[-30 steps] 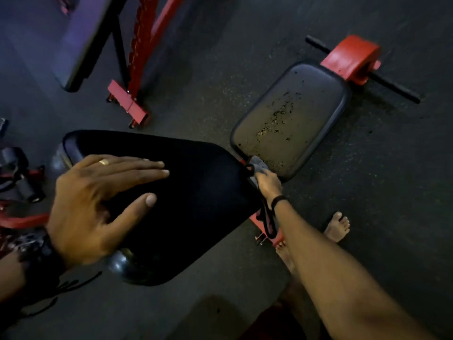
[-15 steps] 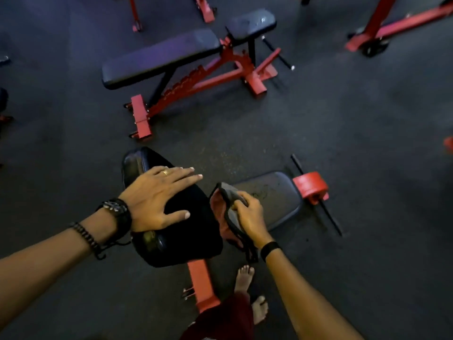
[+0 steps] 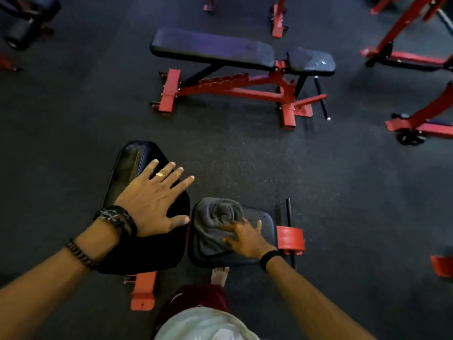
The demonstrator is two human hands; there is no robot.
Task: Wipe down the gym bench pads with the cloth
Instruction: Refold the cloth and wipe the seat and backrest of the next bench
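A black back pad [image 3: 132,165] of the near bench rises at a tilt on the left. My left hand [image 3: 157,202] rests flat on it with fingers spread. To its right lies the smaller black seat pad [image 3: 266,220]. A crumpled grey cloth [image 3: 213,222] covers the seat pad's left half. My right hand [image 3: 245,235] presses on the cloth's right edge with fingers laid out over it.
A red roller [image 3: 290,239] on a black bar sits right of the seat pad. The bench's red foot [image 3: 143,289] and my bare foot [image 3: 219,274] are below. A second red-framed bench [image 3: 220,51] stands further back, with red machine frames [image 3: 416,52] at the right.
The cloth was hanging from my right hand above the seat pad; it now lies spread on the pad under that hand. The view has pulled back and up. My left hand stays on the back pad.
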